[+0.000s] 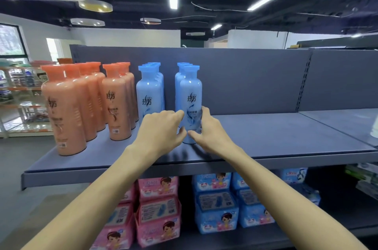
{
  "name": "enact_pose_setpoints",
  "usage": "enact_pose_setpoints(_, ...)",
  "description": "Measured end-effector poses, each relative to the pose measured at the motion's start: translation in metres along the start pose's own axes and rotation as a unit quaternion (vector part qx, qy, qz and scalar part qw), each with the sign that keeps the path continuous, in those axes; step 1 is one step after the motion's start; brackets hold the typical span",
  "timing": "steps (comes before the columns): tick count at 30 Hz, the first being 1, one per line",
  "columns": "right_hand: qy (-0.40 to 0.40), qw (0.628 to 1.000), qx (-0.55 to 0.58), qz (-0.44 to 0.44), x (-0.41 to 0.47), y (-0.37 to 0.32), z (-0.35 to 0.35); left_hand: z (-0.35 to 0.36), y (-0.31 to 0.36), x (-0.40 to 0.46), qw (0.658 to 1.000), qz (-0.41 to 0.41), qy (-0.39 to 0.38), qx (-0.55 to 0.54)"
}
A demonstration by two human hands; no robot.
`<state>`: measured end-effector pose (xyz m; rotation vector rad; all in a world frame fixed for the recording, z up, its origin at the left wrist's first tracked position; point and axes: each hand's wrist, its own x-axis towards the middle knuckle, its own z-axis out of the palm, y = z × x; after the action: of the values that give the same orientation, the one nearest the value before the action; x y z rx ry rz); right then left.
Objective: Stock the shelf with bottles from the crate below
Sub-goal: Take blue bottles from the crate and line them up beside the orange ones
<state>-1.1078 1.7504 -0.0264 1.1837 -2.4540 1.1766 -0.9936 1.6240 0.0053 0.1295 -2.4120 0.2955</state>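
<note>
Bottles of pale blue shampoo are what you are working with, and the front blue bottle (190,104) stands upright on the shelf (286,137), heading the right-hand blue row. You have both hands on its lower body: your left hand (161,129) curls round its left side, your right hand (208,127) round its right, thumbs meeting low at the front. Both sets of fingers are closed around the bottle, not released. That two-sided hold looks meant to steady a tall, narrow bottle while you square it up, label facing out, in line with the ones behind it.

Just to its left stands a second blue row (150,94), and beyond that two rows of orange bottles (90,102), their front ones set nearer the shelf edge. Your bottle sits further back than those, so I judge it may still want drawing forward to match the facing. To the right, the shelf is bare, leaving room for further rows.

The crate is out of view below. Under the shelf you can see pink packs (157,208) and blue packs (216,204) on the lower level.
</note>
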Motion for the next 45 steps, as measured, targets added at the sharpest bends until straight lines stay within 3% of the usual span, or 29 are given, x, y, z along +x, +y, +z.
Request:
enact_pose_setpoints(23,-0.022,0.997,-0.013,0.067,0.015,-0.004,0.003,0.013,-0.003,-0.005,1.000,-0.007,-0.015,0.011)
enact_pose_setpoints(35,0.026,0.996,-0.086,-0.012,-0.009,-0.005,-0.021,0.015,0.018,0.001,1.000,0.013,-0.021,0.008)
enact_pose_setpoints(45,0.006,0.978,-0.204,-0.042,-0.033,0.006,-0.038,0.015,0.031,-0.005,0.999,0.030,-0.022,0.010)
